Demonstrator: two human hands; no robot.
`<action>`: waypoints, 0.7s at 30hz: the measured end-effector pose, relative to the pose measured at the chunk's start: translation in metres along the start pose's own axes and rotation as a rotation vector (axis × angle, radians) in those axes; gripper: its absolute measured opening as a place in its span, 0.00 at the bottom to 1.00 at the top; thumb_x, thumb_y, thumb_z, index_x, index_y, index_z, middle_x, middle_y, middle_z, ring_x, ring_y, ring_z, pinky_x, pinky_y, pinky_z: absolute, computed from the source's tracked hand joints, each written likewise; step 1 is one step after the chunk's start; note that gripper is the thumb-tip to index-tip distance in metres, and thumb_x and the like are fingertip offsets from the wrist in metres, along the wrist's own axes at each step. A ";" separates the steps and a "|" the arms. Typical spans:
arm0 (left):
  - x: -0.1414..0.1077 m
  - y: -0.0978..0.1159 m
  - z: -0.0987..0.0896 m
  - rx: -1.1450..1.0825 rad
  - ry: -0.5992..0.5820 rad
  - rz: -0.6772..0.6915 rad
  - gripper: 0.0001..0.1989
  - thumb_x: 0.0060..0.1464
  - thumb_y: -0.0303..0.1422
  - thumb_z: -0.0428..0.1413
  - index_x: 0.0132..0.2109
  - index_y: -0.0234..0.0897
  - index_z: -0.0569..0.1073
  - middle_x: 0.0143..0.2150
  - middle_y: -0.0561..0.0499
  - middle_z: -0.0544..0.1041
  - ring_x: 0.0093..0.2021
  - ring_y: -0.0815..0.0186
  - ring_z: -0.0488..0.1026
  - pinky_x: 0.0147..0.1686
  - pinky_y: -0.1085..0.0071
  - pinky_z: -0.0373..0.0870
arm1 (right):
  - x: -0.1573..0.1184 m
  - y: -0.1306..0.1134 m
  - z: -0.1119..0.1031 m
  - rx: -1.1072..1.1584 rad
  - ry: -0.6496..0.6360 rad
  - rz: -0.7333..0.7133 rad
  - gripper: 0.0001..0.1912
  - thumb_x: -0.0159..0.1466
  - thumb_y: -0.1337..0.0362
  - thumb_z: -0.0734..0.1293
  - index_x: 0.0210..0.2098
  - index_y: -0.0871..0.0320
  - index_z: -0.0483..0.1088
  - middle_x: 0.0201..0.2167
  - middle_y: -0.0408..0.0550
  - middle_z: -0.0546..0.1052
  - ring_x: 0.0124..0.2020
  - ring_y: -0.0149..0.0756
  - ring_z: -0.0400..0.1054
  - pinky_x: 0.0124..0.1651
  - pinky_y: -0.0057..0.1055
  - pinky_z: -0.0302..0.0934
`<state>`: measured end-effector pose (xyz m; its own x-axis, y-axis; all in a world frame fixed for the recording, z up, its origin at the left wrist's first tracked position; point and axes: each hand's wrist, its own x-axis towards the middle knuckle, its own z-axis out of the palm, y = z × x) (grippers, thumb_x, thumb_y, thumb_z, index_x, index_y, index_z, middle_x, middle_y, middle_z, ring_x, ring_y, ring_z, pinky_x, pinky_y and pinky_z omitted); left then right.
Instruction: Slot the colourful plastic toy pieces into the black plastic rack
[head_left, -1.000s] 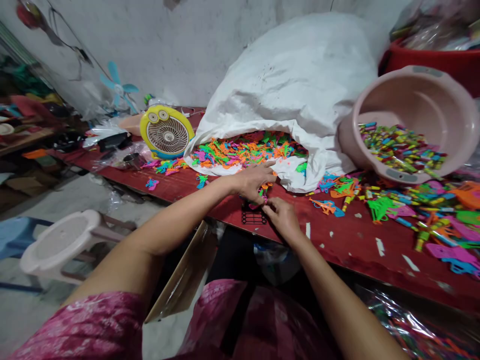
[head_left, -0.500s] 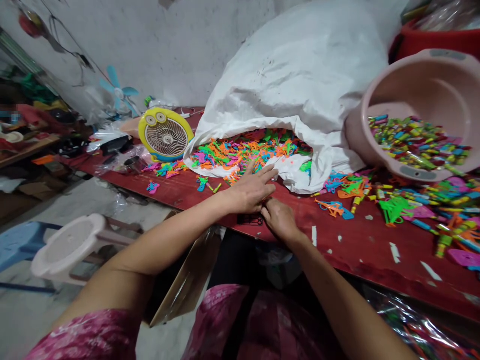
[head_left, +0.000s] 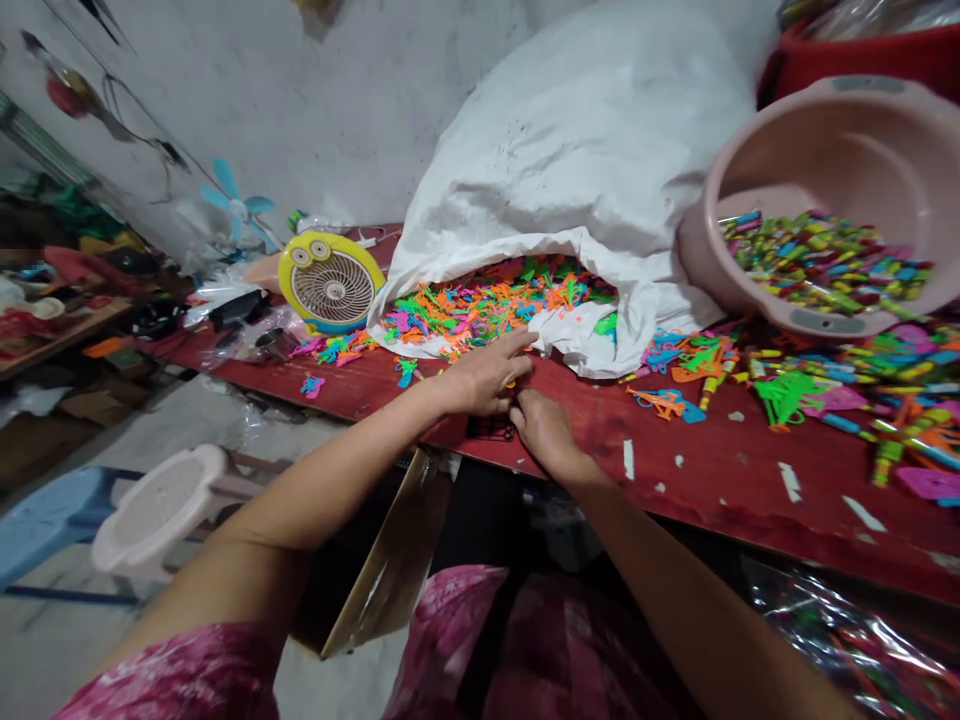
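Observation:
Both of my hands meet near the front edge of the red table (head_left: 592, 425). My left hand (head_left: 491, 378) is bent over something small, with a bit of orange at its fingers; what it grips is mostly hidden. Against it rests my right hand (head_left: 546, 428), its fingers curled and their tips hidden. A small dark wire object (head_left: 491, 428) lies just under them at the edge. Beyond the hands, a white sack (head_left: 592, 150) lies open with many colourful plastic pieces (head_left: 480, 305) in its mouth.
At the right, a tilted pink basin (head_left: 712, 215) holds small coloured tubes (head_left: 825, 265), with more pieces around it. A yellow fan (head_left: 334, 285) stands left of the sack. Stools (head_left: 161, 505) and an open carton (head_left: 386, 570) are below the table, and a plastic bag (head_left: 847, 640) is lower right.
The view has shifted slightly. My left hand has drawn its fingers in more, and both hands have moved a little to the left along the table edge.

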<state>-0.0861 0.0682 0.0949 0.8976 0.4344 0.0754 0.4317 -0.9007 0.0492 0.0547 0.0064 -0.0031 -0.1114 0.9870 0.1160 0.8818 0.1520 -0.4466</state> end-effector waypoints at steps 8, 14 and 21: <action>-0.020 0.006 -0.028 -0.001 0.185 -0.079 0.34 0.56 0.48 0.61 0.66 0.46 0.61 0.74 0.41 0.52 0.72 0.49 0.51 0.68 0.40 0.45 | -0.009 0.016 0.001 0.179 0.107 -0.035 0.11 0.65 0.72 0.61 0.44 0.61 0.73 0.41 0.53 0.76 0.43 0.38 0.70 0.45 0.30 0.58; -0.080 0.000 0.001 -0.239 0.971 -0.587 0.18 0.67 0.41 0.46 0.57 0.39 0.69 0.58 0.43 0.72 0.60 0.59 0.69 0.62 0.56 0.65 | -0.018 0.014 0.003 0.255 0.183 -0.044 0.10 0.67 0.66 0.62 0.44 0.59 0.73 0.39 0.50 0.76 0.39 0.36 0.70 0.41 0.29 0.58; -0.089 0.024 0.111 -0.440 0.539 -0.705 0.23 0.65 0.31 0.39 0.66 0.36 0.54 0.62 0.36 0.69 0.61 0.54 0.70 0.57 0.53 0.73 | -0.017 -0.001 -0.002 0.101 0.195 -0.082 0.11 0.69 0.60 0.62 0.46 0.58 0.72 0.42 0.51 0.76 0.40 0.39 0.71 0.36 0.30 0.56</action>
<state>-0.1462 0.0065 -0.0210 0.2401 0.9149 0.3245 0.6821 -0.3968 0.6142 0.0562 -0.0107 -0.0032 -0.0816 0.9437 0.3206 0.8218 0.2457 -0.5141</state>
